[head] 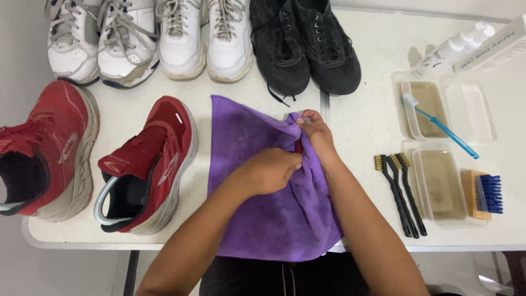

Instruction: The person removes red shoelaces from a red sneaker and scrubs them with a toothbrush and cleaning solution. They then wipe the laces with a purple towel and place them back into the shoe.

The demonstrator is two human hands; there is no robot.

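Your left hand (272, 170) is closed in a pinch on the soft purple microfibre cloth (274, 208), fingers curled tight into a bunched fold near its upper right part, where a small red thing (298, 147) peeks out between the folds; what it is cannot be told. Your right hand (315, 134) grips the same cloth just above, fingertips gathered narrow on the raised top corner, so both hands meet at that bunch and nearly touch each other. The cloth lies spread on the white table (361, 115), at the middle of its near edge, its lower hem hanging slightly over the rim toward you. Left of the cloth stands a pair of red sneakers (153, 164) with grey soles, the nearer one just beside the cloth's left border. Along the far side sit two pairs of white lace-up sneakers (181, 38) and a pair of black lace-up shoes (307, 44). To your right lie three small black-handled wire brushes (402, 192), clear plastic trays (444, 186) holding cloudy liquid, a blue toothbrush (444, 129) resting across one tray, a wooden brush with blue bristles (485, 194), and a white spray bottle (455, 49).
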